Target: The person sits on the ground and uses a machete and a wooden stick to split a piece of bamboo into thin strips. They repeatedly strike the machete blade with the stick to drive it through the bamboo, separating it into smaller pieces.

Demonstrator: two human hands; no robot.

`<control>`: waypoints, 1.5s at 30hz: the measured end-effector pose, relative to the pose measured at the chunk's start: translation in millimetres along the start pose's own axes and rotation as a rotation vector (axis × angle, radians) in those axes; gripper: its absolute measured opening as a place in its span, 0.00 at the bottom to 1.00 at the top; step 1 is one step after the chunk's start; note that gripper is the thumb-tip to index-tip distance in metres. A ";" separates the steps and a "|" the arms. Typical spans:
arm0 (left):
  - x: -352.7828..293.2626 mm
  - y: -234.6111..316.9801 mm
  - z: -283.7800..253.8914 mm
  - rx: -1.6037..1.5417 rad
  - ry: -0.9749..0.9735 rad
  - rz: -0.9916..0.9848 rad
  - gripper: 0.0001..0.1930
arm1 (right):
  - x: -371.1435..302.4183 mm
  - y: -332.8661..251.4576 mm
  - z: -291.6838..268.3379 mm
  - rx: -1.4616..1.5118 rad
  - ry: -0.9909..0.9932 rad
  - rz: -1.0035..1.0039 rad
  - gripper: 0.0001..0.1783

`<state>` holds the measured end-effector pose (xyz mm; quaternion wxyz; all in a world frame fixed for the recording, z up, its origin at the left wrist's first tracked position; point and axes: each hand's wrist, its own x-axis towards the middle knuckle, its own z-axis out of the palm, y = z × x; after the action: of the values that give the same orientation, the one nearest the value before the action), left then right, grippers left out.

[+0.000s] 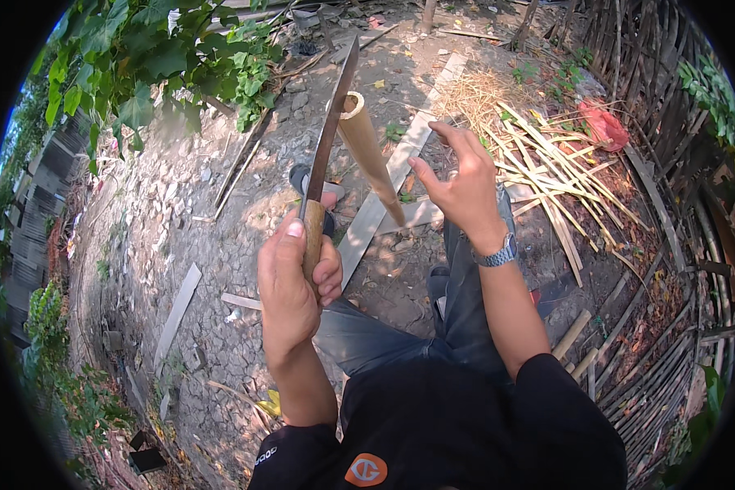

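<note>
A: What is the left hand (290,282) holding?

B: A long knife (329,135). Its fingers (328,274) are curled closed around the wooden handle (313,229), with the thumb laid along the side. The dark blade points away from the body, its tip leaning a little right.

A: And the right hand (464,180)?

B: Nothing in its grasp. The fingers are spread and loosely bent, thumb apart from them, just to the right of a bamboo tube (371,155). A metal wristwatch (496,251) sits on that wrist.

A: Where exactly is the tube?

B: In front of the person, between the blade and the right hand, nearly upright but tilted, its hollow mouth at the top. The blade passes beside that mouth; I can't tell whether they touch. Nor can I tell what the lower end rests on, though it shows against a long plank (415,143) lying on the ground (249,261).

A: Anything toward the ground's right edge?

B: A loose pile of pale split strips (555,167), a crumpled red bag (603,124) beyond them, then a fence of sticks (645,49).
</note>
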<state>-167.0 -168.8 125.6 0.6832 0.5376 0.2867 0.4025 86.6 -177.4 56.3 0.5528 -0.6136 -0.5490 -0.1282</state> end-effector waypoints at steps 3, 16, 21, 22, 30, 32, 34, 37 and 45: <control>8.0 7.2 4.6 0.108 0.076 0.017 0.30 | -57.6 60.9 -54.7 -0.213 0.192 0.185 0.17; 30.8 30.9 -8.2 -0.026 0.122 -0.018 0.26 | -381.0 187.5 -47.9 -0.164 -0.693 1.141 0.26; 28.6 21.9 10.7 -0.033 0.103 0.008 0.22 | -357.6 191.1 -22.0 -0.124 -0.627 1.161 0.26; 26.8 18.1 9.6 -0.037 0.112 0.023 0.22 | -354.9 189.7 -15.4 -0.114 -0.629 1.157 0.26; 22.3 3.9 26.6 -0.185 0.070 0.081 0.25 | -343.0 199.6 -10.9 -0.105 -0.572 1.172 0.25; 20.2 0.3 30.3 -0.210 0.097 0.111 0.26 | -339.3 198.8 -5.0 -0.095 -0.575 1.169 0.25; 19.6 -6.1 35.1 -0.250 0.123 0.138 0.26 | -335.1 198.7 -0.4 -0.084 -0.569 1.164 0.25; 21.8 -12.7 42.0 -0.324 0.106 0.124 0.26 | -328.5 201.0 1.1 -0.080 -0.545 1.161 0.25; 27.2 -33.2 68.9 -0.316 0.196 0.200 0.25 | -327.4 205.2 8.0 -0.056 -0.524 1.178 0.24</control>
<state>-88.2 -183.4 112.4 0.6847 0.4079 0.2302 0.5584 131.1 -301.2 -307.1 0.3618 -0.8374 -0.2334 0.3367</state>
